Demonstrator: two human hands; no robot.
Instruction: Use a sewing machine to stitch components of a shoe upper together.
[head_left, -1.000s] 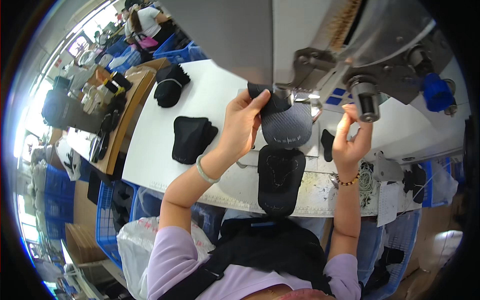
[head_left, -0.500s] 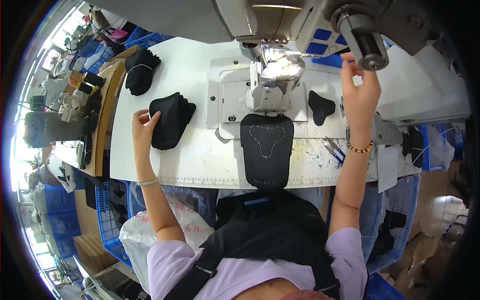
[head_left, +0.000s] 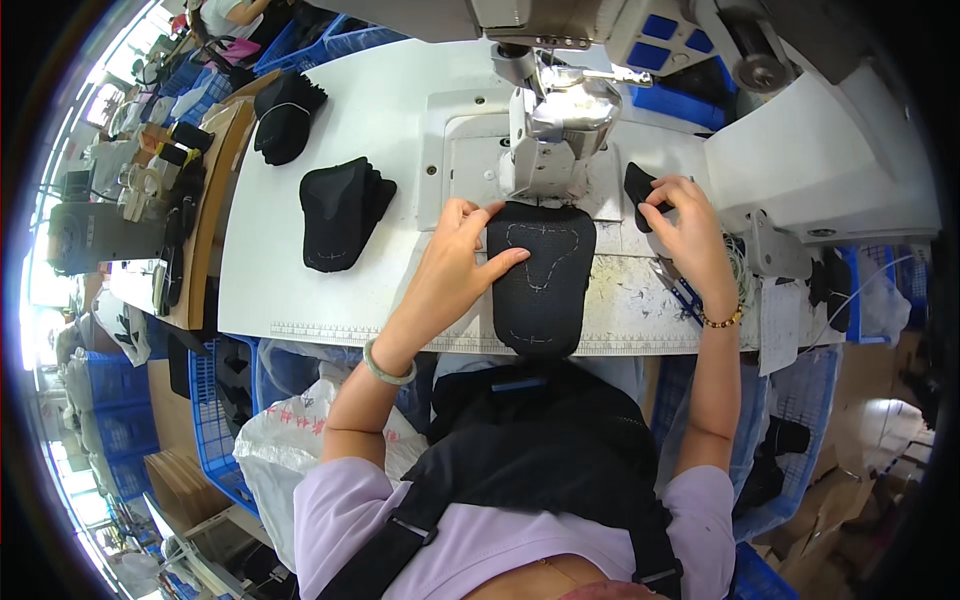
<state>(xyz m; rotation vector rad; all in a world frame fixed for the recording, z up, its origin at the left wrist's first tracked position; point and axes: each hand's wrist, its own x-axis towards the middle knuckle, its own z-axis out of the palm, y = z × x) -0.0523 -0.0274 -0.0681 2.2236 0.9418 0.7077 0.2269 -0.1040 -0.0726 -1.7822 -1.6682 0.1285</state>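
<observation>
A black fabric panel (head_left: pixel 545 290) with pale dashed marks lies flat at the table's front, just below the sewing machine head (head_left: pixel 560 130). My left hand (head_left: pixel 450 255) has closed on the panel's left side, thumb on top and fingers at its upper left corner. To the right, my right hand (head_left: pixel 690 225) pinches a small black fabric piece (head_left: pixel 637 185) between thumb and fingers; part of that piece is hidden behind the fingertips. Farther left rests a stack of black panels (head_left: pixel 342 215), and behind it is a tied black bundle (head_left: pixel 285 120).
Thread snips (head_left: pixel 678 292) lie near my right wrist. A ruler strip (head_left: pixel 400 340) runs along the front edge of the white table (head_left: pixel 260 270). Blue baskets (head_left: pixel 215 430) stand below on both sides, and the machine's white body (head_left: pixel 830 160) bounds the right.
My left hand has left the stack and moved right onto the marked panel. My right hand has come down from the machine and taken hold of the small black piece.
</observation>
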